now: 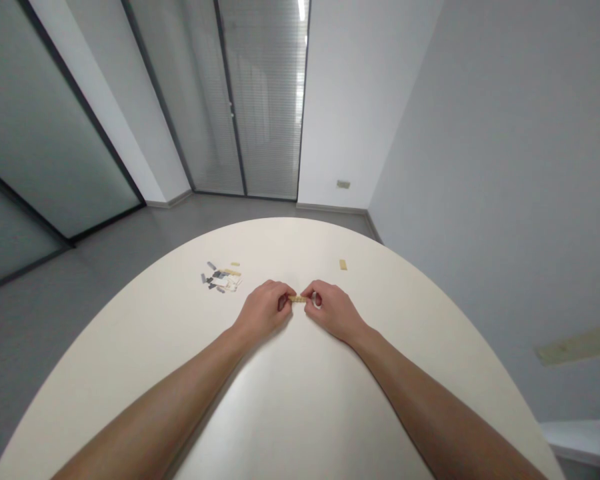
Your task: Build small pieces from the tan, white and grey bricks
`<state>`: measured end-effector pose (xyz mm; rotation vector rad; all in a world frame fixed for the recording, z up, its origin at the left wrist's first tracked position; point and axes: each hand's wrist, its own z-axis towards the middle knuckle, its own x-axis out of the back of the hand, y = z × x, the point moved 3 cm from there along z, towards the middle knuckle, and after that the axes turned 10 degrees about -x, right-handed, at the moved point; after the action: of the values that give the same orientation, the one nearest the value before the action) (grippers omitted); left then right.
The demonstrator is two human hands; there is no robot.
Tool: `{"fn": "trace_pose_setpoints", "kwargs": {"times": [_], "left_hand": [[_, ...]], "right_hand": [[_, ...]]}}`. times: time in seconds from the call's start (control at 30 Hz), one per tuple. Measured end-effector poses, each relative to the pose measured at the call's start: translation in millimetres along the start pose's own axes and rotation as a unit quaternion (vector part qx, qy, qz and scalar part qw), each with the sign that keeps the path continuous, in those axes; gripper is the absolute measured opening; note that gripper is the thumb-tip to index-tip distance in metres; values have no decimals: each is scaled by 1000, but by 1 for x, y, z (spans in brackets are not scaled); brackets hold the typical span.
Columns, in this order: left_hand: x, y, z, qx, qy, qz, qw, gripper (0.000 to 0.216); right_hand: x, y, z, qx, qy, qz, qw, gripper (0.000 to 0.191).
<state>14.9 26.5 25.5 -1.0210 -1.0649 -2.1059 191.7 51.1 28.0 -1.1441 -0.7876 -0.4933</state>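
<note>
Both my hands meet over the middle of a cream oval table [290, 400]. A thin tan building-brick piece [297, 299] runs between them. My left hand [265, 310] pinches its left end with curled fingers. My right hand [333, 309] pinches its right end in the same way. Something small and reddish shows under the fingers of each hand, too small to name.
A small heap of grey, white and tan brick pieces [221, 277] lies to the left of my hands. One loose tan piece [343, 265] lies further back on the right. Beyond the table's far edge are grey floor, glass partitions and a white wall.
</note>
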Motion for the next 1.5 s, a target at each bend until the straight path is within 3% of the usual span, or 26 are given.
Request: {"fn": "trace_pose_setpoints", "kwargs": {"times": [1.07,1.5], "left_hand": [[2,2,0,7,22,-17,1000,16],[2,1,0,-2,12,-14,1000,24]], "right_hand": [[-2,3,0,22,1,11,1000,7],[-1,1,0,13,6,16,1000,4]]}}
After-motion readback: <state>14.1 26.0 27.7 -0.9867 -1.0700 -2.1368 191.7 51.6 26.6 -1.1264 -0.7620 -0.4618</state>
